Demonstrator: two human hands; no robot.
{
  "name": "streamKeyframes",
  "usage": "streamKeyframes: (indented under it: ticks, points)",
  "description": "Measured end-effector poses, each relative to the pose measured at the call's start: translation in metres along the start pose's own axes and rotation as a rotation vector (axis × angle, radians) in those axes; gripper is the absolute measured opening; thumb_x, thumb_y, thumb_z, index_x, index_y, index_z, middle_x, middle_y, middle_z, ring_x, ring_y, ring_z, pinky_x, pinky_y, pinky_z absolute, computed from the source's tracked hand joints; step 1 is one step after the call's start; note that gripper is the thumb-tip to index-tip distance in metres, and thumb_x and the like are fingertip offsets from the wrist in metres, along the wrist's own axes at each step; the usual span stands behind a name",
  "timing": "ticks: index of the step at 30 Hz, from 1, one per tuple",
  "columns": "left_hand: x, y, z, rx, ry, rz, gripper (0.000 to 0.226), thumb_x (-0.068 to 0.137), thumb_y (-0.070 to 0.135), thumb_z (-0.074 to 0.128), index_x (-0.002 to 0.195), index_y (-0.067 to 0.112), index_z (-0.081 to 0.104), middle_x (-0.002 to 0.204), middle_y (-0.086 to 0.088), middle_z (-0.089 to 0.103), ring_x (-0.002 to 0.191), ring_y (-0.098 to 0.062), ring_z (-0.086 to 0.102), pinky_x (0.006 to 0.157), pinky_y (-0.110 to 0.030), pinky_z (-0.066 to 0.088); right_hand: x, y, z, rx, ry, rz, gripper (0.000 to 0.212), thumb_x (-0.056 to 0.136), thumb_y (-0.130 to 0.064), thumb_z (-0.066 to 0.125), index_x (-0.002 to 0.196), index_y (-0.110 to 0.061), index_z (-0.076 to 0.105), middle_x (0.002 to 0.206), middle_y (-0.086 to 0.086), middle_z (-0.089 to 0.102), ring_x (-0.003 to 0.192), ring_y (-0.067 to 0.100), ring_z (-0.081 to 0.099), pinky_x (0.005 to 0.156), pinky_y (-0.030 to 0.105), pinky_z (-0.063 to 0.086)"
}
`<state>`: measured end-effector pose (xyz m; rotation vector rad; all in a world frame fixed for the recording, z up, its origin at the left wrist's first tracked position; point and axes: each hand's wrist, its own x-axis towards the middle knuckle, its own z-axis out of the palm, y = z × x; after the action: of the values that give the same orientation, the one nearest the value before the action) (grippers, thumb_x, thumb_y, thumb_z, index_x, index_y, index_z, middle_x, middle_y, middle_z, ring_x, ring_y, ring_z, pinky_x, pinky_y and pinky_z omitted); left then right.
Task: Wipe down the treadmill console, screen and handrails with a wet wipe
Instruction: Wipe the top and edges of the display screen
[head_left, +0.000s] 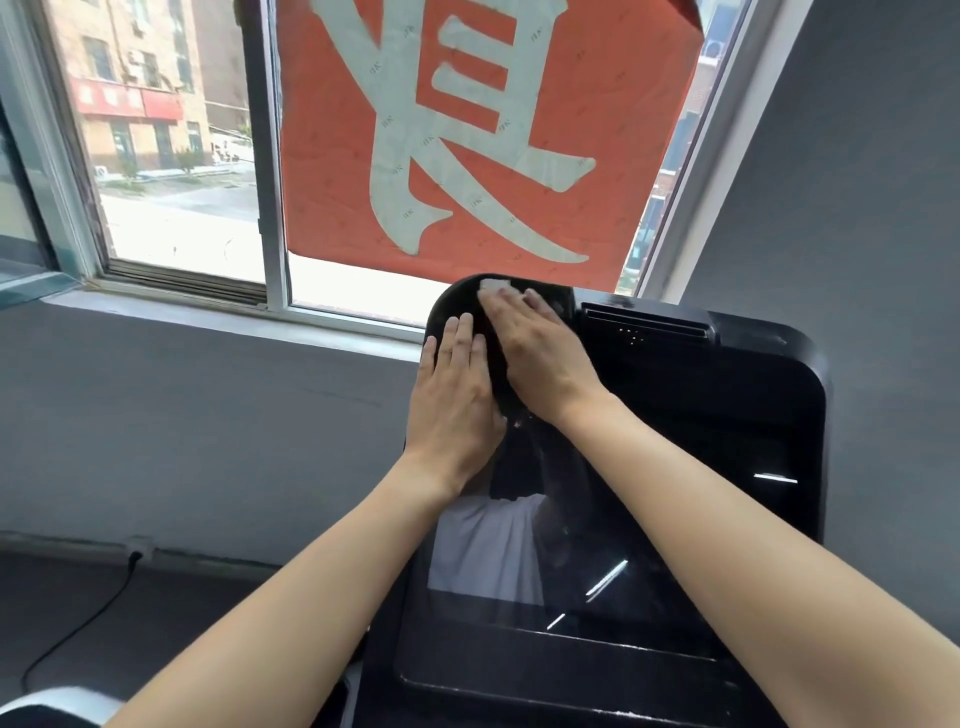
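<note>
My flat right hand (540, 353) presses the wet wipe (494, 285) onto the console (727, 395)'s far corner, left hand (452, 400) flat beside it, holding nothing — the wipe may slide off the edge.

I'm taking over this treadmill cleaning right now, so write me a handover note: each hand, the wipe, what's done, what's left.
Left hand: open, lying flat on the console at its upper-left edge, holding nothing.
Right hand: fingers straight, pressing the wet wipe on the console's rounded top-left corner; only a scrap of wipe shows past the fingertips.
Done: the wipe is at that corner; which other areas are finished cannot be told.
Left: probably the rest of the console and the screen below the hands; handrails are not clearly in view.
</note>
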<state>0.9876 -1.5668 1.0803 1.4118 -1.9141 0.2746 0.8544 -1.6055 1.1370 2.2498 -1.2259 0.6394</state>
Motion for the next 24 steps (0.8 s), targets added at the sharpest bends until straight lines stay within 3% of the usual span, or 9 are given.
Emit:
streamKeyframes:
  ticks: [4, 10, 13, 15, 17, 19, 21, 24]
  points:
    - [-0.002, 0.007, 0.001, -0.029, 0.004, 0.006, 0.070, 0.087, 0.010, 0.055, 0.153, -0.003, 0.036, 0.166, -0.021, 0.025, 0.157, -0.032, 0.016, 0.128, -0.046, 0.015, -0.006, 0.022, -0.007, -0.019, 0.079, 0.240, 0.062, 0.093, 0.006, 0.033, 0.154, -0.002, 0.034, 0.159, 0.016, 0.039, 0.151, 0.024, 0.031, 0.127, 0.032, 0.012]
    - [0.001, 0.024, 0.003, -0.044, -0.033, 0.034, 0.071, 0.093, 0.014, 0.047, 0.159, 0.000, 0.025, 0.169, -0.017, 0.015, 0.159, -0.027, 0.009, 0.129, -0.042, 0.010, -0.004, 0.011, -0.013, 0.046, -0.005, 0.016, 0.052, 0.102, 0.001, 0.041, 0.154, -0.001, 0.036, 0.159, 0.016, 0.039, 0.151, 0.024, 0.030, 0.127, 0.033, 0.015]
    - [0.004, 0.038, 0.005, -0.070, -0.023, 0.065, 0.070, 0.090, 0.009, 0.049, 0.157, -0.001, 0.030, 0.168, -0.019, 0.020, 0.158, -0.029, 0.014, 0.129, -0.043, 0.014, -0.008, 0.027, -0.028, 0.028, -0.014, 0.081, 0.047, 0.103, 0.001, 0.041, 0.150, 0.001, 0.041, 0.154, 0.018, 0.045, 0.147, 0.028, 0.037, 0.126, 0.032, 0.015]
    - [0.007, 0.049, 0.007, -0.089, -0.017, 0.091, 0.069, 0.088, 0.006, 0.052, 0.154, -0.002, 0.034, 0.166, -0.021, 0.024, 0.157, -0.031, 0.018, 0.128, -0.044, 0.018, -0.015, 0.041, -0.035, 0.010, 0.022, 0.163, 0.042, 0.101, 0.002, 0.043, 0.142, 0.001, 0.048, 0.141, 0.018, 0.058, 0.136, 0.031, 0.051, 0.125, 0.034, 0.023]
    - [0.009, 0.060, 0.009, -0.107, -0.016, 0.117, 0.069, 0.087, 0.005, 0.054, 0.153, -0.003, 0.036, 0.165, -0.022, 0.026, 0.156, -0.032, 0.020, 0.127, -0.044, 0.022, -0.025, 0.053, -0.039, 0.032, 0.064, 0.242, 0.036, 0.099, 0.002, 0.044, 0.134, 0.000, 0.053, 0.119, 0.016, 0.068, 0.117, 0.034, 0.061, 0.118, 0.039, 0.037]
    - [0.011, 0.070, 0.011, -0.120, -0.014, 0.140, 0.069, 0.087, 0.005, 0.054, 0.153, -0.004, 0.036, 0.165, -0.022, 0.027, 0.156, -0.032, 0.021, 0.126, -0.044, 0.023, -0.038, 0.067, -0.044, 0.060, 0.104, 0.328, 0.033, 0.097, 0.000, 0.044, 0.127, -0.002, 0.056, 0.109, 0.013, 0.068, 0.103, 0.033, 0.062, 0.100, 0.042, 0.051]
    - [0.013, 0.077, 0.015, -0.125, -0.024, 0.158, 0.069, 0.087, 0.006, 0.054, 0.153, -0.004, 0.036, 0.165, -0.023, 0.026, 0.156, -0.032, 0.021, 0.126, -0.042, 0.024, -0.055, 0.083, -0.051, 0.052, 0.144, 0.433, 0.031, 0.094, 0.002, 0.043, 0.119, -0.007, 0.057, 0.100, 0.009, 0.066, 0.093, 0.026, 0.058, 0.079, 0.043, 0.055]
    - [0.014, 0.087, 0.017, -0.135, -0.026, 0.158, 0.069, 0.088, 0.007, 0.054, 0.153, -0.004, 0.035, 0.164, -0.026, 0.025, 0.155, -0.034, 0.022, 0.126, -0.041, 0.025, -0.072, 0.099, -0.058, 0.057, 0.199, 0.578, 0.039, 0.093, 0.005, 0.040, 0.124, -0.011, 0.058, 0.103, 0.008, 0.068, 0.100, 0.028, 0.060, 0.077, 0.039, 0.052]
